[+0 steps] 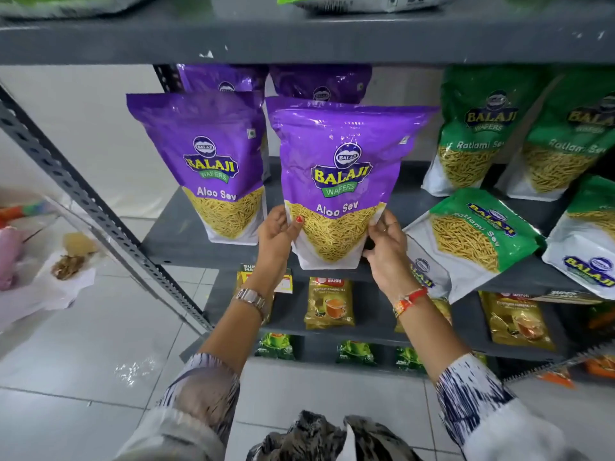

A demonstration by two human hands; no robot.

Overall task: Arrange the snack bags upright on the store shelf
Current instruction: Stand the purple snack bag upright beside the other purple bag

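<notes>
A purple Aloo Sev bag (336,168) stands upright at the front edge of the grey shelf (179,237). My left hand (278,234) grips its lower left edge and my right hand (386,251) grips its lower right corner. Another purple Aloo Sev bag (209,154) stands upright just to its left. Two more purple bags (319,83) stand behind them. On the right, green Ratlami Sev bags (479,134) stand upright at the back. One green Ratlami Sev bag (472,237) lies tilted on the shelf near my right hand, and another tilted green bag (589,241) sits at the far right.
The shelf above (299,38) overhangs the bags' tops. A slotted metal upright (93,207) slants down the left. Lower shelves hold yellow tea packets (329,302) and green packets (356,352). White floor tiles (100,361) spread to the left, with paper and scraps (66,264) lying there.
</notes>
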